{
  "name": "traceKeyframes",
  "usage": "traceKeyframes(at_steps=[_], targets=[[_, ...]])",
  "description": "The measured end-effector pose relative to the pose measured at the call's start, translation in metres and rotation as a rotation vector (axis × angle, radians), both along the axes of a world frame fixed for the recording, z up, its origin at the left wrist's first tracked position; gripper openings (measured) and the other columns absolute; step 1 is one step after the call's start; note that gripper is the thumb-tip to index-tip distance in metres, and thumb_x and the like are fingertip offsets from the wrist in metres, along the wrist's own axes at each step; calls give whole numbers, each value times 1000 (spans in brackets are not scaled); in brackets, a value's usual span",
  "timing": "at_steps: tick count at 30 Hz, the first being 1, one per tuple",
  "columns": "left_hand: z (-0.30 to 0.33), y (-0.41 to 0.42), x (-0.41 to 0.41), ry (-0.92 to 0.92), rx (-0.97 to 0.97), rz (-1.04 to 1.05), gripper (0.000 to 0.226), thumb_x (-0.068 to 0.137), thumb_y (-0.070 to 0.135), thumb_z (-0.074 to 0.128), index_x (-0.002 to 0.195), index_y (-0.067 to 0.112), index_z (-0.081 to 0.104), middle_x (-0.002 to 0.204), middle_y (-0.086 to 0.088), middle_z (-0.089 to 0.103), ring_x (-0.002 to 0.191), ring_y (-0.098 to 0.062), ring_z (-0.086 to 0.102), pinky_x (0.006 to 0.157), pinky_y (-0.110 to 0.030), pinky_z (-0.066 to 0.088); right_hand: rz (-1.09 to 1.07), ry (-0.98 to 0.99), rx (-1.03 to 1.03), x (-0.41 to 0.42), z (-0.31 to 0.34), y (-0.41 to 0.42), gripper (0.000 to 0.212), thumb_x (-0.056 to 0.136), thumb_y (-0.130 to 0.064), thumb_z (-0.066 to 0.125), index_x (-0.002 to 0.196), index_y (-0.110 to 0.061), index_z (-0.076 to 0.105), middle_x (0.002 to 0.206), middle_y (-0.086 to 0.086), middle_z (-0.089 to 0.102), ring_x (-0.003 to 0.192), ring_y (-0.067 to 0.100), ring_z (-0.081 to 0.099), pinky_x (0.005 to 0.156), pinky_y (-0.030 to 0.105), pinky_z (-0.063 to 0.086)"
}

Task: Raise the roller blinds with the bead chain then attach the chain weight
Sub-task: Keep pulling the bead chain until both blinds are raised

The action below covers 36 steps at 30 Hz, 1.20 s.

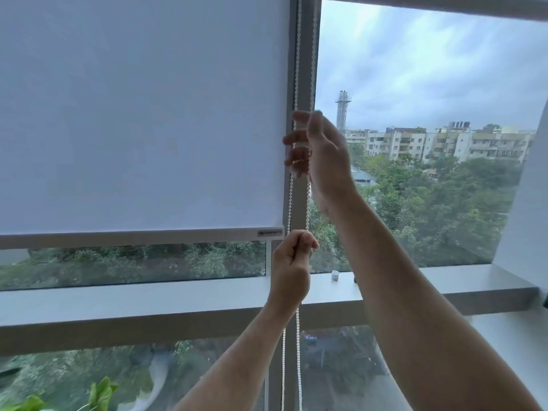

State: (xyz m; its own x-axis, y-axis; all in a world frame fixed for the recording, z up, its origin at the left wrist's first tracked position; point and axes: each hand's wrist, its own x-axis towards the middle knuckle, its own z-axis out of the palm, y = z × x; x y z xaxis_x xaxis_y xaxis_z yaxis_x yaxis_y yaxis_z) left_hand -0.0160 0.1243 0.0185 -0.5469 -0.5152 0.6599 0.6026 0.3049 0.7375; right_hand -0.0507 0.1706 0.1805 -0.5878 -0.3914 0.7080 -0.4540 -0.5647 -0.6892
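Observation:
A white roller blind (142, 114) covers the left window pane, and its bottom bar (133, 236) hangs a little above the sill. A white bead chain (297, 54) runs down in two strands along the grey window post. My right hand (323, 155) is raised beside the chain with its fingers spread around the strands, holding nothing firmly. Lower down, my left hand (292, 268) is closed in a fist on the right strand, just below the blind's bottom bar. A small white cylindrical piece (335, 275), possibly the chain weight, stands on the sill to the right of my left hand.
A grey sill (118, 304) runs across below the window. The right pane (430, 84) is uncovered and shows buildings and trees. A white wall (527, 218) closes the right side. Green leaves (100, 393) poke up at the bottom left.

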Motion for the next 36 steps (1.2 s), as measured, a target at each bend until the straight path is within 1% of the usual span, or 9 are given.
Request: traceKeyframes(at_steps=[5,8,12,17,19,22,27,33,36], targets=[[6,-10,5,-37,-30,-80,30,98,24,48,72,25,62,52,14,48,49,-4,35,49,-15,30,-139,32,-94,6,3,-11,36,107,-13,39,74,-16,53,58,-1,33,47,8,25,46,29,17],[15,-22,7,-27,-95,-107,35,99,29,45,80,11,68,61,8,59,57,-9,49,55,-19,40,-176,112,-140,4,-2,-10,36,106,-15,42,72,-20,53,58,-3,36,50,9,28,47,30,19],[54,-23,12,42,-77,-58,32,98,51,45,83,39,70,70,18,68,67,2,60,64,-16,48,-262,130,-141,7,-28,-16,34,103,-15,45,71,-25,54,58,-13,46,53,4,37,49,25,30],[118,-16,17,181,-47,-65,25,102,37,44,105,25,66,90,5,73,80,-9,70,69,-23,55,-256,90,-60,6,-93,-23,38,101,-12,49,68,-30,54,59,-15,53,56,9,44,51,30,37],[137,-15,19,170,-88,-124,24,103,32,43,109,19,62,86,-3,69,69,-13,67,58,-25,53,-219,72,-38,3,-113,-20,39,101,-16,46,66,-31,51,58,-16,46,56,9,36,53,33,30],[147,-15,15,102,-50,-178,27,105,21,43,91,13,64,56,4,51,43,-10,42,41,-24,34,-175,86,-27,-1,-126,-14,38,102,-24,44,66,-31,51,58,-14,41,55,9,30,52,34,25],[140,-10,15,162,-40,-74,32,103,18,46,74,23,60,51,14,41,46,-5,30,42,-23,24,-70,49,35,-8,-119,-6,39,100,-32,46,63,-22,53,50,-3,42,43,12,33,41,26,28],[111,-5,5,146,-90,108,29,101,19,48,76,23,64,62,10,63,58,-4,57,53,-24,49,-61,-104,-114,-12,-52,0,44,106,-35,37,95,-7,69,68,3,66,58,11,62,55,24,51],[74,-1,1,108,-91,53,30,102,20,47,76,24,63,62,11,56,57,-5,46,51,-22,37,-29,-35,-103,-4,-1,5,41,104,-38,42,106,-3,62,76,7,64,60,15,62,55,27,55]])
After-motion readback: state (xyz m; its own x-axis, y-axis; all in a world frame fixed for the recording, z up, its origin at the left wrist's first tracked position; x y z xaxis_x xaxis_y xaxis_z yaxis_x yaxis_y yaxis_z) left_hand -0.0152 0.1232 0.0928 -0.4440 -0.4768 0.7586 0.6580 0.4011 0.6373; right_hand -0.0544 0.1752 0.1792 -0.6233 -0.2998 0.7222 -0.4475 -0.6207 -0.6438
